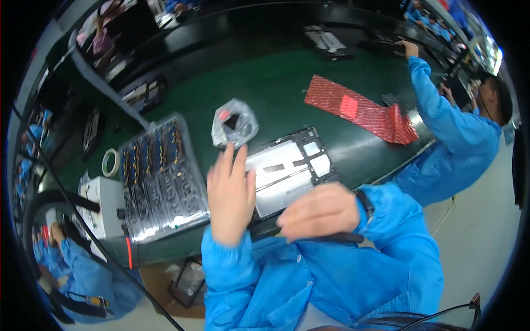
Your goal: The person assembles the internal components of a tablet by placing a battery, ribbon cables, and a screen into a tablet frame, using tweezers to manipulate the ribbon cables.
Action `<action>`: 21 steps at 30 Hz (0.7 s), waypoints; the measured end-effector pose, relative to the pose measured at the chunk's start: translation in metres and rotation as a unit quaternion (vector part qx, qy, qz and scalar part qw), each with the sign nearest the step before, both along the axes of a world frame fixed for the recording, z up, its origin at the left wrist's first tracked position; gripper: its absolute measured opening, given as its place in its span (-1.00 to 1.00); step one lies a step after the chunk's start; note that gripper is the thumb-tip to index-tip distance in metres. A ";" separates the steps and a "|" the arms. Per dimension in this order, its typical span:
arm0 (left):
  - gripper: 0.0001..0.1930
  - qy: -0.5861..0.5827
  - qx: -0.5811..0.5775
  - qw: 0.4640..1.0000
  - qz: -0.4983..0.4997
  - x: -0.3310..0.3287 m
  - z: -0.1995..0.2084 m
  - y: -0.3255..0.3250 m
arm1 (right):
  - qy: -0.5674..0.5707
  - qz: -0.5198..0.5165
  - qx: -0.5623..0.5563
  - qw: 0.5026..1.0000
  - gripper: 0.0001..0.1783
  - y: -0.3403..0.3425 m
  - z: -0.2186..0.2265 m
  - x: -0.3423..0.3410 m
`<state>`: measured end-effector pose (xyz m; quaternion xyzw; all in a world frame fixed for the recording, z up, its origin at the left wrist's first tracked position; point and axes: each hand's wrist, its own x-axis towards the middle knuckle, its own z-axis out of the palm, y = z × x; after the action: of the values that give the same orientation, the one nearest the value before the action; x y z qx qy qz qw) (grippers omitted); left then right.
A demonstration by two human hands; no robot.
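A flat device frame (276, 175) with a silvery plate and black edges lies on the green table in front of me. My left hand (231, 193) is at its left edge, fingers stretched out and apart, with nothing in them. Over the frame's near right edge is my right hand (320, 211), smeared by motion; its fingers point left, and whether they hold anything is unclear. Just beyond my left fingertips sits a clear plastic bag (234, 122) with small red and dark items. A dark rod-like thing (339, 238) shows below my right hand, partly hidden.
Clear trays of small parts (160, 179) stand at left, beside a white box (102, 207) and a tape roll (111, 163). Red bubble wrap (361, 110) lies at right. A co-worker in blue (447, 132) reaches over the table. A carton (165, 287) sits below the edge.
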<state>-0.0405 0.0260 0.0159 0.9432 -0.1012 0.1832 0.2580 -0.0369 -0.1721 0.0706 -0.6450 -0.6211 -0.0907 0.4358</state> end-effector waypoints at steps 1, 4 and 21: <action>-0.57 0.018 -0.099 0.994 -0.030 -0.022 0.013 0.001 | 0.065 0.003 0.046 0.997 -0.79 0.009 -0.003 -0.014; -0.55 0.076 -0.499 0.863 0.002 -0.097 0.008 0.025 | 0.211 0.082 0.140 0.964 -0.80 0.062 -0.026 -0.048; -0.54 -0.357 -0.570 0.658 0.339 -0.275 -0.088 0.208 | 0.394 0.244 0.014 0.886 -0.81 0.396 -0.129 -0.208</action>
<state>-0.3153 0.2344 -0.0722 0.4423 0.2653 0.6024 0.6092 -0.2451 0.2235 -0.0583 -0.4497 -0.5350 0.2714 0.6617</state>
